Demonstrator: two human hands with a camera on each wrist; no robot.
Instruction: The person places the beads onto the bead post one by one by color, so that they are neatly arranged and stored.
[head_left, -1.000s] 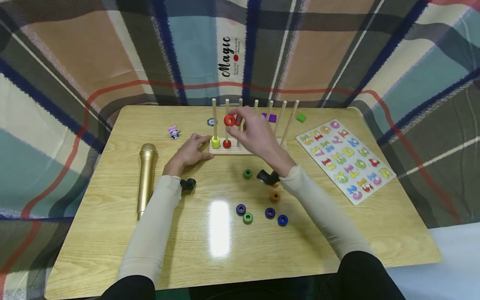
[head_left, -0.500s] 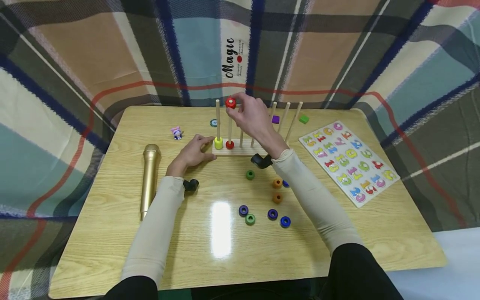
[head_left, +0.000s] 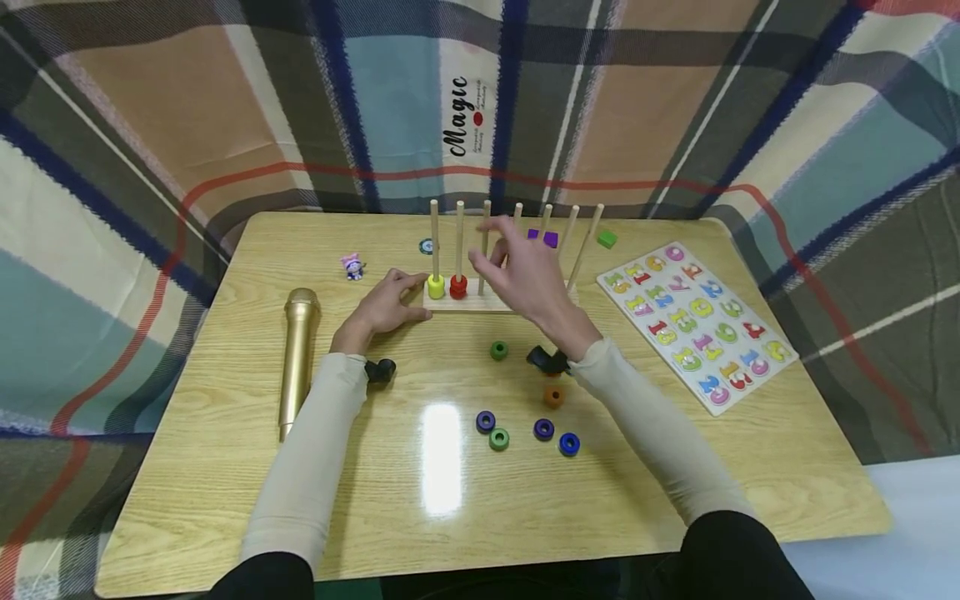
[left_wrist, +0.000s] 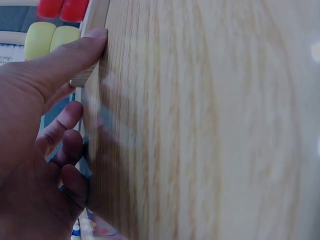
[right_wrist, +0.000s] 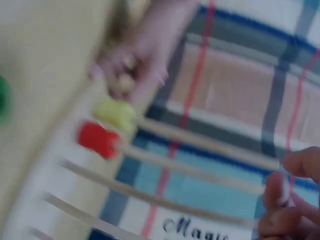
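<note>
Red pair seated, right hand free above the pegs

Two red rings (head_left: 458, 287) sit stacked at the foot of the second peg (head_left: 460, 237) from the left, beside the yellow rings (head_left: 436, 287) on the first peg (head_left: 435, 237). The left hand (head_left: 378, 308) grips the left end of the wooden base (head_left: 480, 305), thumb along the near edge and fingers round the end, as the left wrist view shows. The right hand (head_left: 528, 275) is up by the remaining pegs, thumb and forefinger apart, the other fingers loosely bent, with nothing in its grasp; whether it brushes a peg I cannot tell.

The step in hand looks like sorting rings by colour onto pegs, with the red one just about finished. Loose rings lie on the tabletop (head_left: 405, 500) in front: a green ring (head_left: 498, 356) nearest the base, an orange ring (head_left: 553, 403), a paler green ring (head_left: 498, 445), and several blue or purplish ones, such as the bright blue ring (head_left: 569, 452).

The next move probably calls for the right hand to clear the peg tops, reach down for a loose ring and pinch it by its rim, hole left unobstructed, while the left hand steadies the base.
</note>
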